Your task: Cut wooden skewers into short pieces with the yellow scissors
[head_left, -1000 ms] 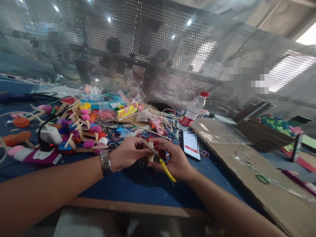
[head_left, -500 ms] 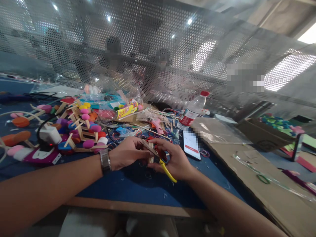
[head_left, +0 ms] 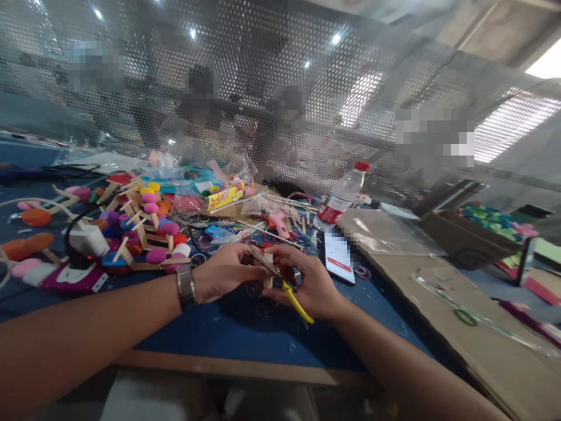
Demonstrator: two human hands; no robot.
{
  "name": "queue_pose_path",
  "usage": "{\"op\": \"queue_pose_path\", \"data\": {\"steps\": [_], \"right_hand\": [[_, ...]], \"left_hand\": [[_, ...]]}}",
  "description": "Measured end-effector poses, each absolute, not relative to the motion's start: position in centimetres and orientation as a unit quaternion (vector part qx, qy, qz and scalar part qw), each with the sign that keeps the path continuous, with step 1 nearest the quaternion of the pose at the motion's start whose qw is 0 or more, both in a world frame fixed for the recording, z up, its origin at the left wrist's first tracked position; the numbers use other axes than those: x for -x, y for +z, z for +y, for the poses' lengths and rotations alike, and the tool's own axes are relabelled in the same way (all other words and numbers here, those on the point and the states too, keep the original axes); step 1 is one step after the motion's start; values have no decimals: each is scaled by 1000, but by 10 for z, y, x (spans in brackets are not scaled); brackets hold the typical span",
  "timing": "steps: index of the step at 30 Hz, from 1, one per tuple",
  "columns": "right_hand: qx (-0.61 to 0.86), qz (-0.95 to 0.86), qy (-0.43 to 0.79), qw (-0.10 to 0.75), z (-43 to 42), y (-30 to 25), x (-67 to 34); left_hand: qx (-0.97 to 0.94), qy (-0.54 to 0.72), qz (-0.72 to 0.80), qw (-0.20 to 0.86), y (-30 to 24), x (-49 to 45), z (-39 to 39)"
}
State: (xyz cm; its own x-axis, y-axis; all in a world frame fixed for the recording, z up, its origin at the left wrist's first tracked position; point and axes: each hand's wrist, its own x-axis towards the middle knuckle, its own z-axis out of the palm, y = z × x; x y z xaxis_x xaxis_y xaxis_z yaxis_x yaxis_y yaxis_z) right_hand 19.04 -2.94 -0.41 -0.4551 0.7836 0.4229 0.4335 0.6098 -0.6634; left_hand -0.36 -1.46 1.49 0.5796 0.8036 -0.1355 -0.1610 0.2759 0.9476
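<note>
My left hand (head_left: 232,272), with a metal watch (head_left: 186,286) on its wrist, is closed in a pinch at a small piece made of pale wooden sticks (head_left: 269,279). My right hand (head_left: 309,283) is curled around scissors with a yellow handle (head_left: 298,304). Their metal blades (head_left: 265,261) lie across the top of the wooden piece and point toward my left fingers. Both hands meet low over the blue table, near its front edge. The fingers cover much of the wooden piece, and the far side of the scissors is partly hidden.
Stick models with coloured round pieces (head_left: 149,234) crowd the left, beside a purple power strip (head_left: 74,275). Behind my hands lie a pink glue gun (head_left: 278,223) and loose sticks. A bottle (head_left: 342,196), a phone (head_left: 338,257) and cardboard (head_left: 421,316) are to the right.
Hardly anything differs. Both hands keep the same hold on the wooden piece and the scissors, with only a very slight shift of the view.
</note>
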Motion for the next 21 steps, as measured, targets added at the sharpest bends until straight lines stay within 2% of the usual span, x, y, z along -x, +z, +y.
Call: {"op": "queue_pose_path", "data": {"steps": [21], "right_hand": [[394,-812,264,341,-27,-3,-190]], "left_hand": [[-497,326,311,742,12,4,-10]]}}
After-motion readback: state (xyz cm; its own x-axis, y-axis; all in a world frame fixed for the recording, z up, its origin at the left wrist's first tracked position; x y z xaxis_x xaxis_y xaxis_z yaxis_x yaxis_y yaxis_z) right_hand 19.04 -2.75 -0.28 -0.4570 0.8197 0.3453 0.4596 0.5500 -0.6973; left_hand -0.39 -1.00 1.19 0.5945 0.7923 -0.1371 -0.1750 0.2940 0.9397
